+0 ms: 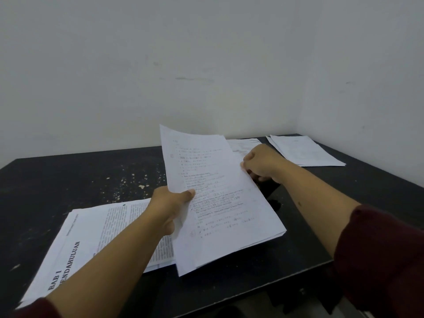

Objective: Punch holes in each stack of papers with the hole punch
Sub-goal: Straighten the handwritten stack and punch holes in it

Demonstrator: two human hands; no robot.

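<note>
A stack of printed and handwritten papers (pixel 218 203) is lifted off the black table (pixel 68 180), tilted, near the middle. My left hand (pixel 169 207) grips its left edge, thumb on top. My right hand (pixel 261 164) pinches its right edge. Just below my right hand a dark object (pixel 268 189) sits under the papers' right edge; it may be the hole punch, but it is mostly hidden and blends with the table.
A stack of printed pages headed "BAB I" (pixel 75 244) lies at the near left under my left forearm. Another stack (pixel 305 150) lies at the far right corner, and one more (pixel 243 144) behind my right hand. White walls close the back and right.
</note>
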